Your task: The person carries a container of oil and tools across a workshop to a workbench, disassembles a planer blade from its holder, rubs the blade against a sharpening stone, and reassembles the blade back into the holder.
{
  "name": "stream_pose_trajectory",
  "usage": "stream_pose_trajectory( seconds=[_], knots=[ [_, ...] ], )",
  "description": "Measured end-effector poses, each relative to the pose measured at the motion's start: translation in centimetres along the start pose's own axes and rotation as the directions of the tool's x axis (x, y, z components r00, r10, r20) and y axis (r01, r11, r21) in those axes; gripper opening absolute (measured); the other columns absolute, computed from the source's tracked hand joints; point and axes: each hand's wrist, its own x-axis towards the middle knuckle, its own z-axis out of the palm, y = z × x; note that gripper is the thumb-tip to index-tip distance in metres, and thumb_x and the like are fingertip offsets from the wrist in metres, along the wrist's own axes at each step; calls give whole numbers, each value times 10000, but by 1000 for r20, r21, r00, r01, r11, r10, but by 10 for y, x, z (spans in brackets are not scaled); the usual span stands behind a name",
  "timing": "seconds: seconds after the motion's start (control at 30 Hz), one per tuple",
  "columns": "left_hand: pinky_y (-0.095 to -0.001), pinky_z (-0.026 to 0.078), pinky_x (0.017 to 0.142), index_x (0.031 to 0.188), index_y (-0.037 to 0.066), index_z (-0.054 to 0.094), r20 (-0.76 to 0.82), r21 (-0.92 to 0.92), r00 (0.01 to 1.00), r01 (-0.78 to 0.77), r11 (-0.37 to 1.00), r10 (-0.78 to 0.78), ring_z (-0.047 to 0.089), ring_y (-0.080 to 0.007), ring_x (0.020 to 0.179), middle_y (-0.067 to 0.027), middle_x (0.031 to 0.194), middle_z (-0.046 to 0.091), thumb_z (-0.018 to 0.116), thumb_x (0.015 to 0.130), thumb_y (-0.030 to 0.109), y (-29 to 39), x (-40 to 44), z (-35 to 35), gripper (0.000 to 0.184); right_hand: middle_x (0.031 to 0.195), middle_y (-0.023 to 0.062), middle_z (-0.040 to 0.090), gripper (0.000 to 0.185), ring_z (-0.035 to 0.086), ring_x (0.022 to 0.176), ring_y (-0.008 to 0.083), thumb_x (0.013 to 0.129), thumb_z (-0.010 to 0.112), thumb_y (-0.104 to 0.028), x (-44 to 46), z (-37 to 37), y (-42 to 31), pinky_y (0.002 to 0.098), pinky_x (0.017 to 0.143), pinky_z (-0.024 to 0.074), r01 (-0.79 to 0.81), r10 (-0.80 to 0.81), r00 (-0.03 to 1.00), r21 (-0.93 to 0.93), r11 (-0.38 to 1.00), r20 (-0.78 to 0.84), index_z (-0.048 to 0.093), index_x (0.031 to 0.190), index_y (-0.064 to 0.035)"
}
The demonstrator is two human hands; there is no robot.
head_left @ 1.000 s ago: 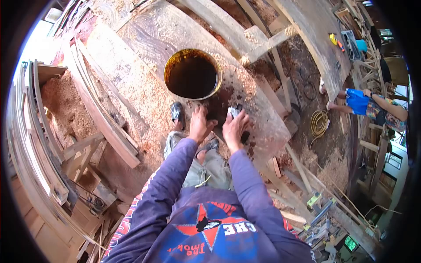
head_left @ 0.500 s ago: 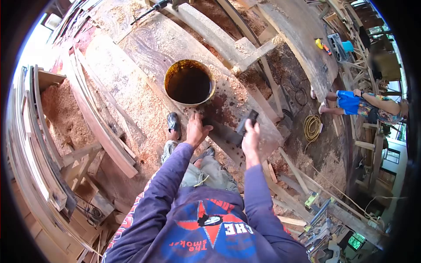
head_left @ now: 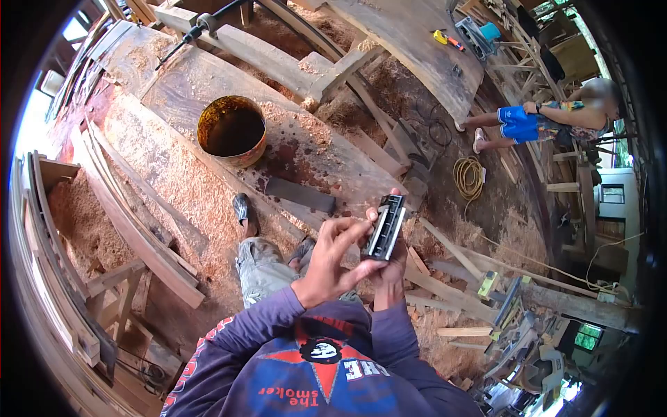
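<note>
A small dark rectangular tool with a metallic edge (head_left: 385, 228) is held up in front of my body, its slotted face showing. My right hand (head_left: 392, 271) grips it from behind and below, mostly hidden. My left hand (head_left: 337, 257) touches its left side with thumb and fingertips. On the sawdust-strewn board lies a dark flat block (head_left: 300, 194), left of both hands. A yellow-rimmed bucket (head_left: 240, 154) with dark contents stands on the board beyond the block, beside dark wet stains.
Another person (head_left: 549, 119) in blue shorts stands at the right. A coiled yellow hose or cord (head_left: 468, 178) lies on the floor. A circular saw (head_left: 478, 35) rests on the upper-right board. Curved planks (head_left: 135, 222) lean at left.
The dark tool has been lifted from near the board towards my body. My left hand has moved right and now touches it. The view has shifted, with the bucket farther left.
</note>
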Motion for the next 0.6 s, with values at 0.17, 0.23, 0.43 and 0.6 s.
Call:
stream_pose_trajectory(
  seconds=[0.17, 0.23, 0.43, 0.6],
  knots=[
    [-409, 477, 884, 1228, 86, 703, -61, 206, 957, -266, 942, 284, 575, -285, 1011, -146, 1131, 583, 891, 639, 148, 34, -16, -2, 622, 1195, 228, 521, 567, 639, 989, 374, 1050, 502, -295, -11, 10, -4, 497, 784, 622, -187, 134, 973, 305, 934, 189, 273, 1557, -405],
    [-410, 474, 878, 1209, 87, 711, -90, 209, 946, -288, 934, 312, 574, -285, 1010, -147, 1132, 585, 893, 629, 143, 40, -23, -1, 610, 1193, 229, 521, 588, 640, 967, 373, 1048, 509, -292, -14, 10, -2, 481, 769, 625, -263, 193, 954, 333, 906, 228, 252, 1566, -401],
    [-411, 466, 854, 1165, 81, 723, -141, 201, 926, -320, 926, 351, 577, -283, 990, -142, 1122, 593, 902, 609, 153, 40, -38, 1, 589, 1199, 219, 527, 705, 649, 978, 353, 994, 614, -203, -30, 14, 0, 437, 761, 635, -200, 156, 965, 209, 957, 209, 249, 1575, -366],
    [-406, 465, 834, 1178, 95, 720, -149, 224, 915, -340, 914, 376, 582, -277, 961, -136, 1100, 597, 900, 613, 145, 44, -42, -2, 595, 1210, 200, 536, 816, 655, 999, 326, 919, 707, -119, -35, 16, -4, 415, 796, 626, -203, 174, 963, 130, 970, 207, 275, 1576, -335]
  ],
)
